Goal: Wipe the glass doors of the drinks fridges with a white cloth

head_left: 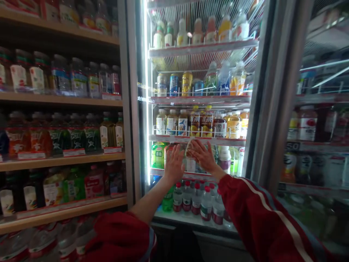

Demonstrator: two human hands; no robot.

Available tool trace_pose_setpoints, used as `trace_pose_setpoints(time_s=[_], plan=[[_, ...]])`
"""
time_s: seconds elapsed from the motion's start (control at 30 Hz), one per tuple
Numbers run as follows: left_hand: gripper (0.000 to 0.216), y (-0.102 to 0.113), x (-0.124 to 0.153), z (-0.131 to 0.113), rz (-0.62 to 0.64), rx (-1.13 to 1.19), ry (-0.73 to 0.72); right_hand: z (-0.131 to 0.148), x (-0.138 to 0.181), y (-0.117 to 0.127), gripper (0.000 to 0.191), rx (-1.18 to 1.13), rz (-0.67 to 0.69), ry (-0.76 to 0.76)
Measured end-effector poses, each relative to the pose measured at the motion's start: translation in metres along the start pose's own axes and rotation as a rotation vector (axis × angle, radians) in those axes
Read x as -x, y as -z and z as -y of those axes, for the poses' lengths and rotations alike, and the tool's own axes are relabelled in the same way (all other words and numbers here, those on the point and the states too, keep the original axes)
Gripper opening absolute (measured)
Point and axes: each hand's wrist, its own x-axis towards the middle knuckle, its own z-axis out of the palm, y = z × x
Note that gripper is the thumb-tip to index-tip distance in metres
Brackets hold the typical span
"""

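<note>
My left hand (174, 165) is raised in front of the tall lit drinks cooler (200, 140), its fingers spread and holding nothing. It seems to lie against the glass door, though contact is hard to judge. Close by on the right, my right hand (203, 156) presses over a small, pale brownish crumpled cloth (190, 150); blur hides its detail. Behind the hands stand a green bottle (158, 154) and, one shelf up, dark tea bottles (207, 122). Faint reflections cross the glass.
Wooden shelves (62, 160) packed with bottles run along the left. A metal frame (289, 91) separates this cooler from another one (324, 145) on the right. Small red-capped bottles (205, 205) fill the cooler's bottom. Cans (173, 84) stand on a middle shelf.
</note>
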Motion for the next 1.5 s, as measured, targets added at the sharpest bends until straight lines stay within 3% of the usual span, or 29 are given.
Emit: trace_pose_setpoints(time_s=[0.17,0.33,0.43,0.63,0.8,0.9,1.07,1.13,1.37,1.43,1.5], plan=[[0.062,-0.004,-0.001,-0.007,0.0,0.012,-0.008,-0.025,0.0,0.008,0.027,0.033,-0.101,-0.207],[0.062,-0.006,-0.005,-0.022,0.006,0.004,-0.038,-0.006,0.015,0.007,0.018,-0.016,-0.014,-0.106],[0.062,-0.005,-0.009,-0.029,0.014,0.012,-0.055,-0.014,0.021,0.01,0.016,0.008,0.008,-0.085],[0.061,-0.007,-0.01,-0.032,0.047,0.024,-0.05,-0.049,0.024,0.016,0.031,0.061,-0.162,-0.356],[0.061,-0.01,-0.012,-0.046,0.066,0.022,-0.11,-0.027,0.032,0.014,0.031,0.037,-0.04,-0.188],[0.062,-0.012,-0.015,-0.053,0.077,0.019,-0.151,-0.033,0.038,0.016,0.032,0.038,-0.004,-0.127],[0.062,-0.016,-0.025,-0.051,0.096,-0.005,-0.131,-0.078,0.048,0.026,0.041,0.112,-0.235,-0.439],[0.062,-0.017,-0.029,-0.049,0.116,-0.024,-0.106,-0.085,0.053,0.026,0.043,0.127,-0.26,-0.505],[0.061,-0.026,-0.035,-0.047,0.168,-0.096,-0.103,-0.067,0.066,0.021,0.037,0.103,-0.116,-0.274],[0.06,-0.031,-0.036,-0.044,0.155,-0.113,-0.091,-0.079,0.067,0.026,0.039,0.137,-0.155,-0.343],[0.06,-0.036,-0.036,-0.041,0.136,-0.13,-0.095,-0.095,0.067,0.032,0.042,0.177,-0.225,-0.503]])
